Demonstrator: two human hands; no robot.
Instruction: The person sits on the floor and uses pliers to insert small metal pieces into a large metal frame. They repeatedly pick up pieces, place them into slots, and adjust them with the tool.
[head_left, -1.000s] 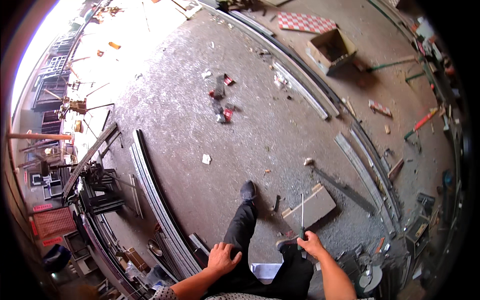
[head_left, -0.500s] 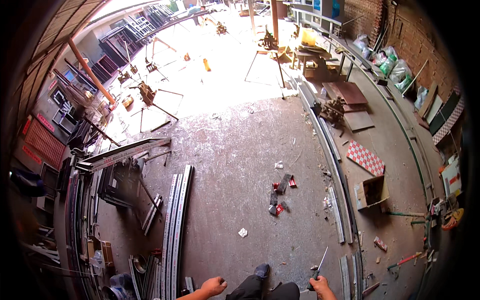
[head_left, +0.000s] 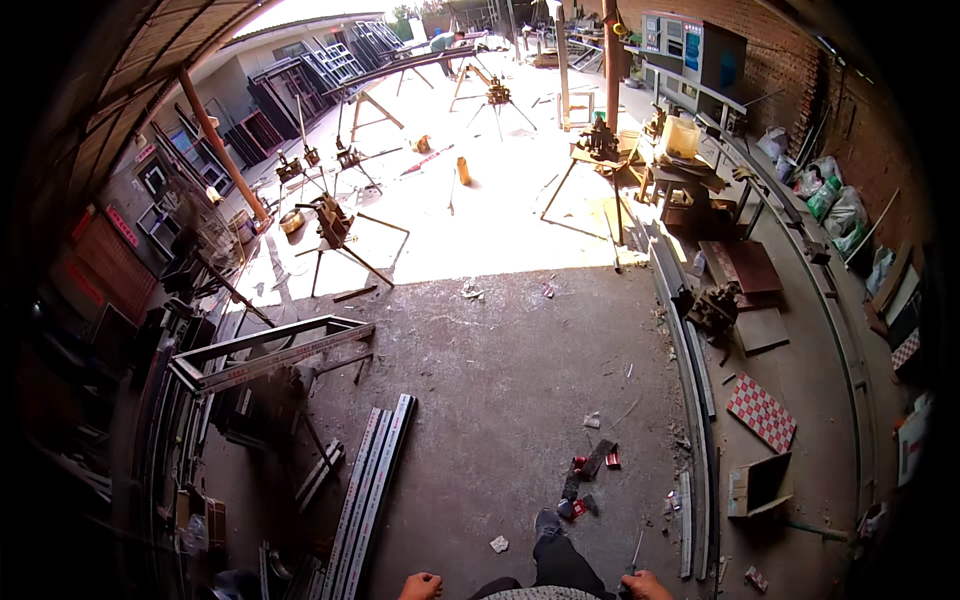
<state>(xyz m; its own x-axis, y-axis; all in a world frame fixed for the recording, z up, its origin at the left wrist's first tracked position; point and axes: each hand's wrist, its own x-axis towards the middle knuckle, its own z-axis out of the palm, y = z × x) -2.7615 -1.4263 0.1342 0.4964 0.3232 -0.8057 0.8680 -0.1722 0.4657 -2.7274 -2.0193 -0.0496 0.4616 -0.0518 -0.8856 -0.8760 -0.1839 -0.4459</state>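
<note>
My right hand [head_left: 647, 586] is at the lower edge, closed round the dark handle of a screwdriver [head_left: 637, 552]. Its thin metal shaft points up and away from me. To the left, my left hand [head_left: 421, 586] hangs beside my body with fingers curled in, and nothing shows in it. Both hands are in the air above the floor, touching no other thing. Nearest to the left hand lie several long metal profiles [head_left: 372, 500] on the floor. A crumpled white scrap [head_left: 499, 544] lies between the hands, ahead of me.
Ahead lie dark strips and red scraps [head_left: 597, 458]. A metal frame [head_left: 275, 352] stands at left. On the right are rails [head_left: 700, 470], an open cardboard box [head_left: 760, 487] and a checkered board [head_left: 762, 412]. Tripod stands [head_left: 332, 222] fill the sunlit yard, where a person [head_left: 444, 42] bends over.
The view has tilted up, showing more of the far yard. One foot has stepped forward to the scraps. Both hands sit lower in view; the screwdriver stays in my right hand.
</note>
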